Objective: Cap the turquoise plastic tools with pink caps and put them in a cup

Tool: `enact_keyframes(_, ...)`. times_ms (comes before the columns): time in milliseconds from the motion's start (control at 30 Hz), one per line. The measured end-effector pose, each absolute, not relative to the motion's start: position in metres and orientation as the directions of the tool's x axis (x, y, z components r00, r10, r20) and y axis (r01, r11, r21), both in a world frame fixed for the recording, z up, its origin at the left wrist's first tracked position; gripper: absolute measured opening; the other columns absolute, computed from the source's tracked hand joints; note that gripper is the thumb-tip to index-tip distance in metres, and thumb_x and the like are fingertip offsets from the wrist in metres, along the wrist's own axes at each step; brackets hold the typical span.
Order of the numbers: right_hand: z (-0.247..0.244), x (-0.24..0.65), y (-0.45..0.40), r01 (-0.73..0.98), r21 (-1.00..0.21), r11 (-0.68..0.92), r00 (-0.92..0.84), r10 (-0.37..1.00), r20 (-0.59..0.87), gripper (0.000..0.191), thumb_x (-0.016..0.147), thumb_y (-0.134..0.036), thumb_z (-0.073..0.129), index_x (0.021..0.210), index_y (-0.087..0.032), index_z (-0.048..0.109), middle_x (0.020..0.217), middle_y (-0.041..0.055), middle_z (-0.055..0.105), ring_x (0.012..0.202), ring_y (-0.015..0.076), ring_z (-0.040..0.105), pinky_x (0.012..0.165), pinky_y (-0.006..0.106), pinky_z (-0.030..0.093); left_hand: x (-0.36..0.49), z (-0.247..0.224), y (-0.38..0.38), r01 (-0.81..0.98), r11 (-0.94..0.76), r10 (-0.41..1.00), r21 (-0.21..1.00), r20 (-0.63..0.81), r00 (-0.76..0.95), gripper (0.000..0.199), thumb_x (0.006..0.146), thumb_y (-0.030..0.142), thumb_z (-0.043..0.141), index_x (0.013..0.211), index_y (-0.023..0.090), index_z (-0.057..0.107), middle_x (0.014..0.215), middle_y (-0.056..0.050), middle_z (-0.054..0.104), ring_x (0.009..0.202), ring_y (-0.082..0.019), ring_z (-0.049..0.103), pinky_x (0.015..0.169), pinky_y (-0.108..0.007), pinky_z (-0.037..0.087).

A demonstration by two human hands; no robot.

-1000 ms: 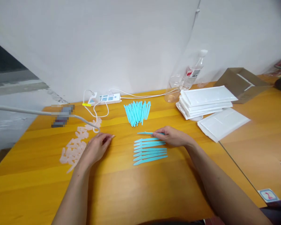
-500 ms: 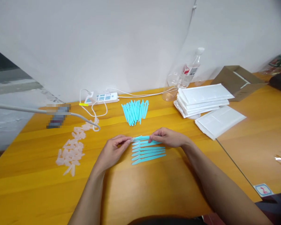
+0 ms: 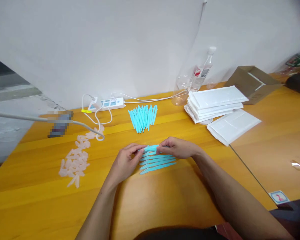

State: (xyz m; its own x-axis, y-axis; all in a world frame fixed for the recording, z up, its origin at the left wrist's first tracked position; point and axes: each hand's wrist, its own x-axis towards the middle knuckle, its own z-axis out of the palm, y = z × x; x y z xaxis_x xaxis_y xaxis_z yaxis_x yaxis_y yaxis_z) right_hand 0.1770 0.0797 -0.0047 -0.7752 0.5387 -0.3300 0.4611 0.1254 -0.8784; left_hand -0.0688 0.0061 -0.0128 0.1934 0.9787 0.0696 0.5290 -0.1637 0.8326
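Observation:
A turquoise eyebrow razor [image 3: 152, 147] spans the gap between my two hands. My left hand [image 3: 127, 161] is closed in a pinch at its head end, where the fingertips cover a clear cap. My right hand [image 3: 177, 147] pinches the handle from the other side. Just below, several more turquoise razors [image 3: 158, 164] lie side by side in a row, heads to the left. Left of my hands is a loose heap of pale translucent caps [image 3: 75, 162]. A pile of turquoise razors [image 3: 142, 118] lies beyond my hands.
A white power strip [image 3: 112, 104] with cables sits by the wall, near a blurred dark object [image 3: 61, 125]. White padded packets [image 3: 217, 100] are stacked at the right. Behind them stand a clear bottle [image 3: 202, 71], a plastic cup [image 3: 181, 88] and an open cardboard box [image 3: 251, 83].
My left fingers have slid right along the razor's head, and the clear cap that showed at its tip is now mostly covered. My right hand keeps its pinch. The view has shifted slightly.

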Motion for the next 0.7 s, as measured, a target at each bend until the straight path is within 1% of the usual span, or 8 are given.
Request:
enact_keyframes(100, 0.0, 0.183, 0.077, 0.446, -0.877, 0.181, -0.811, 0.495, -0.31, 0.048, 0.088, -0.058, 0.049, 0.067, -0.016, 0.061, 0.06, -0.0047, 0.034, 0.055, 0.0087, 0.028, 0.049, 0.022, 0.025, -0.065, -0.005, -0.013, 0.563, -0.16, 0.979, 0.811, 0.059, 0.193, 0.025, 0.092, 0.035, 0.058, 0.107, 0.021, 0.073, 0.092, -0.005, 0.072, 0.08, -0.016, 0.065, 0.074, -0.029, 0.053)
enact_keyframes(167, 0.001, 0.19, 0.079, 0.454, -0.861, 0.229, -0.811, 0.506, -0.293, 0.048, 0.089, -0.057, 0.048, 0.065, -0.017, 0.057, 0.06, -0.0046, 0.033, 0.056, 0.0088, 0.027, 0.049, 0.022, 0.024, -0.063, -0.003, -0.033, 0.58, -0.144, 0.977, 0.802, 0.021, 0.213, 0.019, 0.092, 0.034, 0.06, 0.099, 0.023, 0.073, 0.082, -0.003, 0.071, 0.073, -0.015, 0.063, 0.068, -0.026, 0.051)
enact_keyframes(267, -0.004, 0.199, 0.087, 0.508, -0.823, 0.254, -0.706, 0.67, -0.229, 0.048, 0.089, -0.057, 0.047, 0.063, -0.017, 0.053, 0.061, -0.0042, 0.034, 0.058, 0.0093, 0.028, 0.051, 0.023, 0.024, -0.057, -0.01, -0.062, 0.611, -0.12, 0.977, 0.782, -0.017, 0.213, 0.014, 0.092, 0.032, 0.06, 0.094, 0.025, 0.072, 0.071, 0.0, 0.067, 0.062, -0.013, 0.059, 0.057, -0.024, 0.048)
enact_keyframes(300, -0.007, 0.201, 0.09, 0.533, -0.812, 0.238, -0.646, 0.734, -0.209, 0.048, 0.089, -0.058, 0.047, 0.063, -0.017, 0.052, 0.061, -0.0041, 0.035, 0.058, 0.0094, 0.029, 0.052, 0.023, 0.025, -0.054, -0.014, -0.069, 0.629, -0.129, 0.978, 0.767, -0.009, 0.211, 0.013, 0.092, 0.031, 0.06, 0.094, 0.025, 0.071, 0.073, 0.0, 0.067, 0.062, -0.013, 0.059, 0.057, -0.025, 0.049)
enact_keyframes(367, -0.013, 0.203, 0.095, 0.572, -0.8, 0.184, -0.53, 0.827, -0.189, 0.048, 0.087, -0.059, 0.047, 0.064, -0.017, 0.051, 0.061, -0.0041, 0.037, 0.058, 0.0095, 0.031, 0.052, 0.023, 0.025, -0.05, -0.022, -0.077, 0.677, -0.184, 0.977, 0.713, 0.057, 0.206, 0.013, 0.092, 0.029, 0.059, 0.097, 0.025, 0.07, 0.082, -0.003, 0.07, 0.072, -0.016, 0.064, 0.066, -0.027, 0.052)
enact_keyframes(467, -0.021, 0.202, 0.099, 0.614, -0.778, 0.134, -0.436, 0.879, -0.193, 0.046, 0.086, -0.059, 0.05, 0.066, -0.017, 0.053, 0.061, -0.0038, 0.042, 0.057, 0.0096, 0.036, 0.052, 0.023, 0.027, -0.048, -0.029, -0.08, 0.746, -0.269, 0.963, 0.609, 0.181, 0.2, 0.015, 0.091, 0.026, 0.059, 0.102, 0.025, 0.07, 0.095, -0.007, 0.07, 0.088, -0.02, 0.067, 0.079, -0.032, 0.055)
enact_keyframes(567, -0.026, 0.202, 0.1, 0.653, -0.745, 0.135, -0.396, 0.9, -0.184, 0.044, 0.086, -0.056, 0.05, 0.066, -0.017, 0.056, 0.06, -0.0029, 0.048, 0.056, 0.01, 0.04, 0.052, 0.023, 0.029, -0.049, -0.031, -0.079, 0.784, -0.297, 0.953, 0.545, 0.217, 0.211, 0.018, 0.09, 0.025, 0.061, 0.104, 0.025, 0.071, 0.098, -0.008, 0.068, 0.089, -0.02, 0.067, 0.08, -0.033, 0.056)
enact_keyframes(700, -0.026, 0.201, 0.103, 0.687, -0.715, 0.129, -0.32, 0.937, -0.138, 0.041, 0.087, -0.052, 0.051, 0.071, -0.016, 0.064, 0.063, -0.0006, 0.057, 0.058, 0.0117, 0.047, 0.053, 0.023, 0.031, -0.051, -0.033, -0.078, 0.8, -0.339, 0.939, 0.494, 0.235, 0.253, 0.015, 0.089, 0.024, 0.061, 0.101, 0.025, 0.071, 0.095, -0.007, 0.068, 0.087, -0.02, 0.066, 0.078, -0.034, 0.055)
